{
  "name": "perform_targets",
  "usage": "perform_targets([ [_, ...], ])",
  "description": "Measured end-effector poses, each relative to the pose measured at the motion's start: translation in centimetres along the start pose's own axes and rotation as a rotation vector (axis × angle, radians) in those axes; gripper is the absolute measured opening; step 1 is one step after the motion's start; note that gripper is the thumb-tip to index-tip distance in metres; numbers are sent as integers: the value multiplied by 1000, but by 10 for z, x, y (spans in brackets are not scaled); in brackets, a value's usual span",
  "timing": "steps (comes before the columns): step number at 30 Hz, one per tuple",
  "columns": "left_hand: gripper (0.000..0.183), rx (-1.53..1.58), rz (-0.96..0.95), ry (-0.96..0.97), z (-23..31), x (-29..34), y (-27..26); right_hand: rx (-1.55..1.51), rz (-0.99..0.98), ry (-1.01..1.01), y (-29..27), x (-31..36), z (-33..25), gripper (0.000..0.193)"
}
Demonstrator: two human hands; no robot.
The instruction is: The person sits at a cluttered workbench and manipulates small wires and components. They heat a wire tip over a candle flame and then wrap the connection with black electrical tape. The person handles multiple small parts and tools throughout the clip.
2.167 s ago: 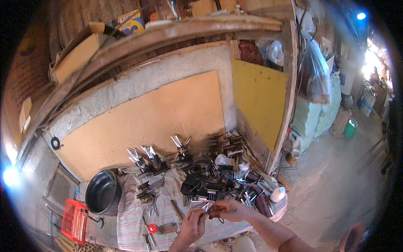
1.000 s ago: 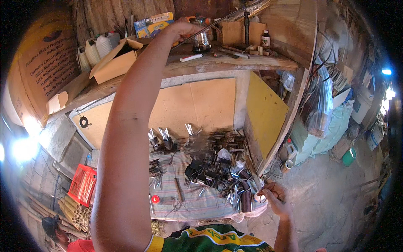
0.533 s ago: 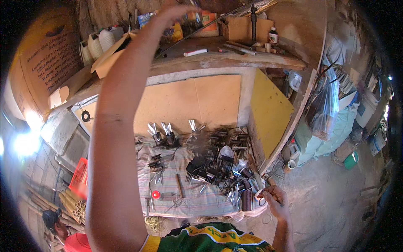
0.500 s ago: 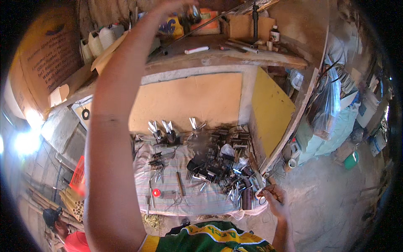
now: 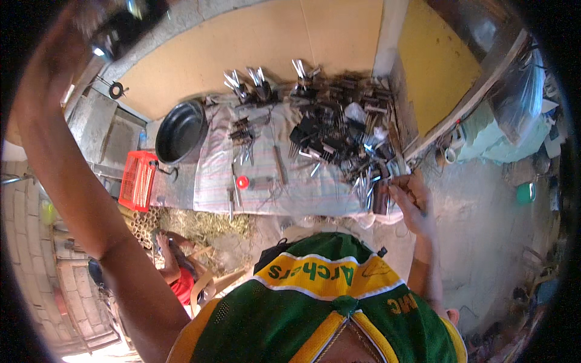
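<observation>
where right hand (image 5: 415,204) flanks one cylinder (image 5: 381,199), one basin (image 5: 181,132)

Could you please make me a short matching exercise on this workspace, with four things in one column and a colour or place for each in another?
Column one:
1. Right hand
2. Basin
3. Crate
4. Bucket

Column two:
A. Green, on the floor at the right of the view
B. Black, at the left end of the striped cloth
C. Beside the dark brown cylinder
D. Red, with slotted sides

Right pairs: 1-C, 2-B, 3-D, 4-A
</observation>
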State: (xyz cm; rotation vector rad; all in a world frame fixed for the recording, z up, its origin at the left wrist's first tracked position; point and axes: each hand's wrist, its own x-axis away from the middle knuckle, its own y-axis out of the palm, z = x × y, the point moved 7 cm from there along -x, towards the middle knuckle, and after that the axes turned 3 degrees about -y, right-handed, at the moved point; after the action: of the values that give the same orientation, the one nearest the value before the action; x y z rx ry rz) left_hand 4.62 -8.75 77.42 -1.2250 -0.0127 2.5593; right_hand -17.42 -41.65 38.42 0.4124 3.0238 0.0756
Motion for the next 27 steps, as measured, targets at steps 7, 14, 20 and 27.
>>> perform_targets([
  [7,62,-205,-155,-598,-97,121,-7,123,-79,-24,19,-14,-11,19],
  [14,54,-167,58,-131,-35,36,-5,232,-90,-1,27,-29,-21,14],
  [20,53,-129,-76,88,-3,-113,32,133,-73,8,34,-11,4,14],
  [27,72,-493,-76,-90,-80,-215,111,-21,64,-36,6,17,19,20],
])
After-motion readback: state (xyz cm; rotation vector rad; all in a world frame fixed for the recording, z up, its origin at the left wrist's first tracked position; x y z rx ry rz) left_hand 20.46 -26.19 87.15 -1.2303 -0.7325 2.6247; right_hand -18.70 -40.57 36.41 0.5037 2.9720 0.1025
